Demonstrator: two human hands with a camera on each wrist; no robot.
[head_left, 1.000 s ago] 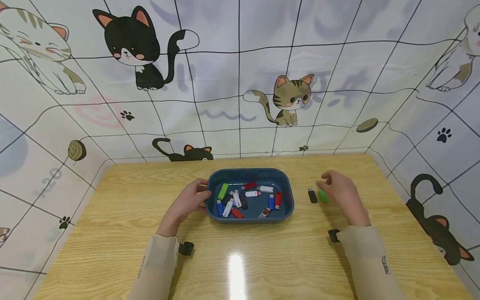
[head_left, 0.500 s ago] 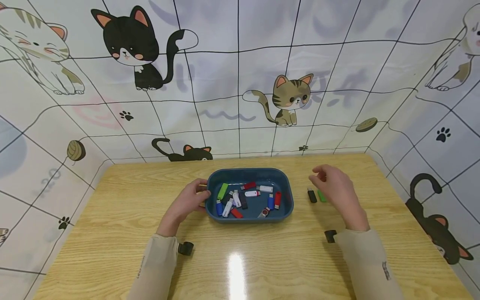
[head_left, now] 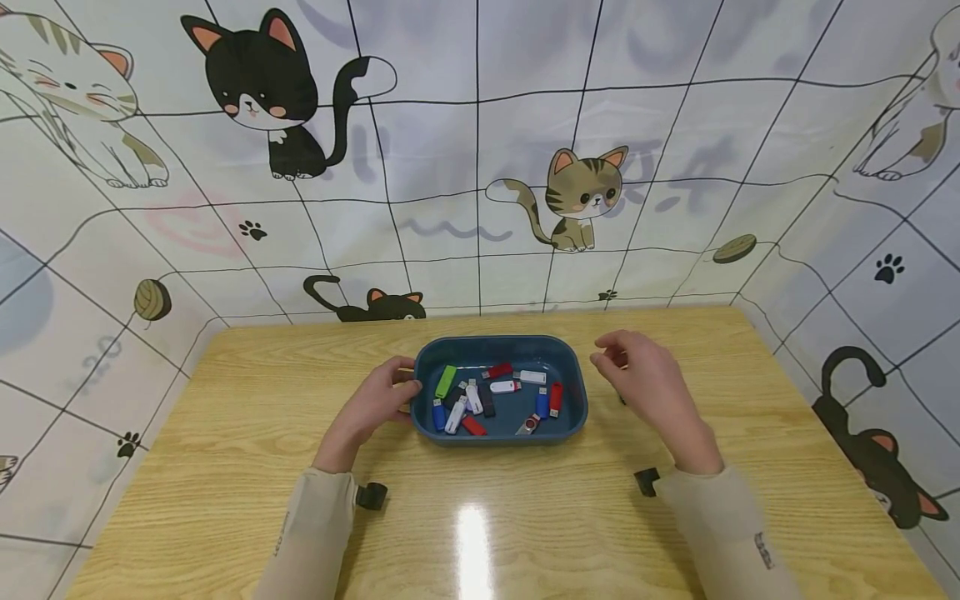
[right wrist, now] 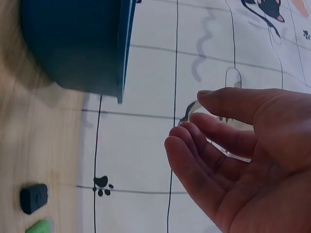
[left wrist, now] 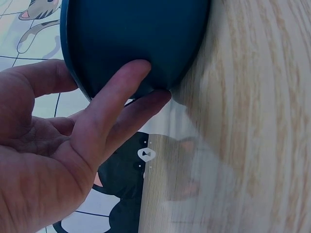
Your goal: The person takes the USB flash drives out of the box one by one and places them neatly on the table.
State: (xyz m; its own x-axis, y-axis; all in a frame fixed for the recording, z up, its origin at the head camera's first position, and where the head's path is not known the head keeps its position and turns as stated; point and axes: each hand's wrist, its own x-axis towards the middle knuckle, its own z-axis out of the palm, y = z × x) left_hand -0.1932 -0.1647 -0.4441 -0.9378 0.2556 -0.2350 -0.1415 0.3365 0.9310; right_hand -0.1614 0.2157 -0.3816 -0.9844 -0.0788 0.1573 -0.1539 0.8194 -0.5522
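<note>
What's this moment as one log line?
left hand: touches blue bin; right hand: empty, beside bin; bin: USB sticks; table: black stick, green stick

1. This is a small table nook closed in by printed sheeting; whether it stands in a home, an office or a lab cannot be told.
2. A pale wood-grain table point(head_left: 187, 467) fills the lower half of the head view, with a bright light reflection point(head_left: 472, 554) at bottom centre.
3. A white sheet point(head_left: 442, 158) covers the upper half and runs down the left and right edges, walling the table on three sides.
4. Black lines, paw prints point(head_left: 252, 230) and cartoon cats decorate it: a black-and-white cat point(head_left: 262, 87) upper left, a striped cat point(head_left: 585, 200) right of centre.
</note>
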